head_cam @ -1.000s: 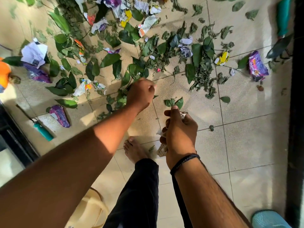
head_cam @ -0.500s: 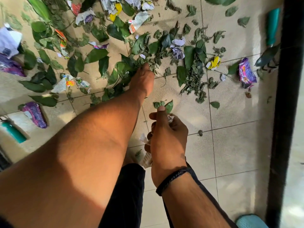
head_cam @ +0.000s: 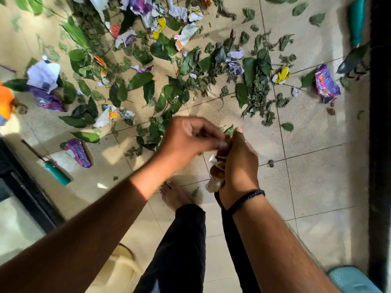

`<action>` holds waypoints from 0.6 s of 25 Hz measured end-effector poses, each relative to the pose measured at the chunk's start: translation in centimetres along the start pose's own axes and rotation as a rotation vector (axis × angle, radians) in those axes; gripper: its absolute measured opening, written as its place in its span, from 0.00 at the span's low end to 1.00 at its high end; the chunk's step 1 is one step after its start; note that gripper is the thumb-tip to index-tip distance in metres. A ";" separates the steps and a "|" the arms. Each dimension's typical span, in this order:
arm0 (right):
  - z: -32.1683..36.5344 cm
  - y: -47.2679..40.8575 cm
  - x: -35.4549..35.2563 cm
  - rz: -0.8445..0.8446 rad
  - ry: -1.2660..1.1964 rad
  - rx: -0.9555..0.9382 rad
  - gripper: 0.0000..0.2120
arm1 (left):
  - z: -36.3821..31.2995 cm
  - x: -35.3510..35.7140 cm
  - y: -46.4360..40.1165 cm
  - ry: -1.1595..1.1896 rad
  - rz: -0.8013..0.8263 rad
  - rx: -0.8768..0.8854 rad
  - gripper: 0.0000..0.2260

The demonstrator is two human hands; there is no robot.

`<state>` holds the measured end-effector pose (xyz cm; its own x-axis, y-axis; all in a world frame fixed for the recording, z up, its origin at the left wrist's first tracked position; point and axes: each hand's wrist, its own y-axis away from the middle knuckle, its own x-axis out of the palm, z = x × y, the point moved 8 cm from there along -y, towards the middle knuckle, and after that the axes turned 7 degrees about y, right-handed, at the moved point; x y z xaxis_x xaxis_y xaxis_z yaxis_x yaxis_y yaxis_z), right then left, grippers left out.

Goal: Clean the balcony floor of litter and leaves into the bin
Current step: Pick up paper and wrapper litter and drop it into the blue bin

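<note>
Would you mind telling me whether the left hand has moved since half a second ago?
Yes. The left hand has drawn back from the leaves on the floor to meet the right hand, which holds collected litter.

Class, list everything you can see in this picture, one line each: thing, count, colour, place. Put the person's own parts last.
green leaves: many, green, scattered over the upper floor
purple wrappers: at least three, purple, far right, left edge, lower left
yellow wrapper: one, yellow, right of centre
white paper: one crumpled sheet, white, upper left
printed paper scraps: several, white and mixed colours, top centre
teal handles: two, teal, lower left and top right
tiled floor: one, beige, throughout
left hand: one, centre, fingers curled, meeting the right hand
right hand: one, centre, grips gathered litter
bare foot: one, below the hands
</note>
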<state>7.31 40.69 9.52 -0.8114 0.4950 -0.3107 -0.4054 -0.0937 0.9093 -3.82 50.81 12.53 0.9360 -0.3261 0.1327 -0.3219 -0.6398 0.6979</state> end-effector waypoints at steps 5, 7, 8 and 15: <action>1.0 0.4 0.3 -0.038 0.121 -0.094 0.22 | 0.0 0.6 0.0 -0.080 0.166 0.048 0.08; 1.3 0.3 0.0 -0.008 0.136 -0.132 0.22 | 1.5 -1.3 -3.6 0.051 0.185 -0.082 0.05; 1.3 0.3 0.0 -0.009 0.158 -0.140 0.23 | 2.5 -3.1 -6.2 -0.030 0.088 -0.094 0.05; 2.2 1.4 0.2 -0.009 0.015 -0.117 0.26 | 9.3 -5.3 -18.8 -1.246 -0.041 -0.128 0.21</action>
<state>7.53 42.57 11.37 -0.8134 0.4834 -0.3236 -0.4583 -0.1898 0.8683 -3.99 58.11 -7.85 0.1517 -0.7880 -0.5967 -0.2139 -0.6155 0.7585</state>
